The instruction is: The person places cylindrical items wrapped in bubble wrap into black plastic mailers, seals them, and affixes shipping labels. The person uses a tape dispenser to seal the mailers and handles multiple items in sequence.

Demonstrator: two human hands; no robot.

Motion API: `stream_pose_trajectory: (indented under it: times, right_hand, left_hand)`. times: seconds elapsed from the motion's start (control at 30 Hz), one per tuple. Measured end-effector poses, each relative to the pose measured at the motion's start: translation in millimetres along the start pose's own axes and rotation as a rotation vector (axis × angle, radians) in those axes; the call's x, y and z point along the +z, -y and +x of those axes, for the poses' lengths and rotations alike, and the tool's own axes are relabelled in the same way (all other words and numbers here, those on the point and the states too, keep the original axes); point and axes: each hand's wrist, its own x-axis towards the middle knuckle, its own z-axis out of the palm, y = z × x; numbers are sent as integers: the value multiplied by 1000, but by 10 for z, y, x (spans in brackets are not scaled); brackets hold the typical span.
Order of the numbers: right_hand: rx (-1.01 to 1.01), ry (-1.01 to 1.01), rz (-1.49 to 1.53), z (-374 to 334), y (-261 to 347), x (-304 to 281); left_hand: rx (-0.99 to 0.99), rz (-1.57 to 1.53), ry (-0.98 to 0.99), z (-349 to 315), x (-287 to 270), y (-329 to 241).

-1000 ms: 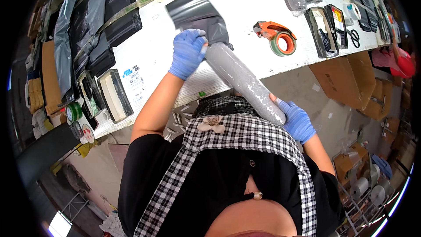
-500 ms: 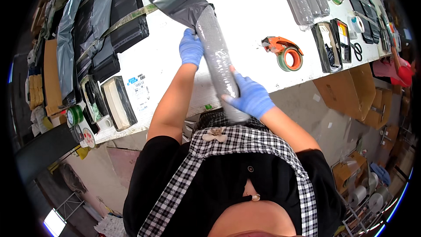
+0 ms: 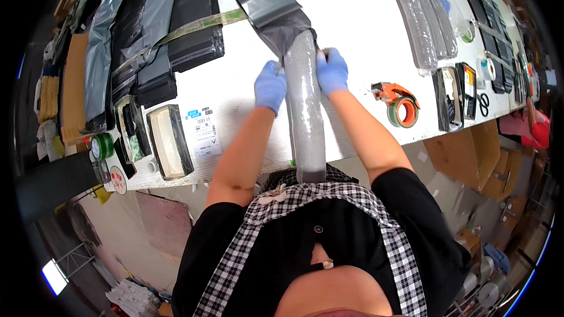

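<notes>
A long grey roll in bubble wrap (image 3: 306,114) lies lengthwise in front of me, its near end against my checked apron. The roll's far end is inside a dark grey plastic mailing bag (image 3: 285,30), whose far part is folded over and glossy. Both hands wear blue gloves. My left hand (image 3: 271,87) is closed at the left side of the bag's mouth, beside the roll. Across from it, my right hand (image 3: 332,71) pinches the bag's right edge. The fingertips of both are partly hidden.
An orange tape dispenser (image 3: 399,104) lies to the right. Beyond it are several wrapped grey rolls (image 3: 420,20), open boxes (image 3: 451,97) and scissors (image 3: 483,104). Stacked dark bags (image 3: 194,32) under tape, a label sheet (image 3: 202,132) and a shallow tray (image 3: 170,141) occupy the left.
My right hand has left the roll's near end and gone up to the bag's mouth. The roll has turned straighter toward me, its near end now at my apron.
</notes>
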Motion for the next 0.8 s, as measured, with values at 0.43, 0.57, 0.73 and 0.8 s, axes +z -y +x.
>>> stream_pose_trajectory:
  times: [0.43, 0.57, 0.73, 0.8]
  right_hand:
    - [-28, 376, 95, -1702, -357, -983]
    - [-420, 288, -29, -1538, 159, -799]
    - [-585, 439, -194, -1536, 470, -494]
    - [-584, 478, -286, -1564, 543, -417]
  left_hand:
    - [207, 148, -13, -1612, -1721, -2]
    - [-15, 537, -820, -1236, -3287, 468]
    - [-463, 996, -943, -1488, -4801, 1242]
    - [-627, 976, -826, -1402, -5129, 1530]
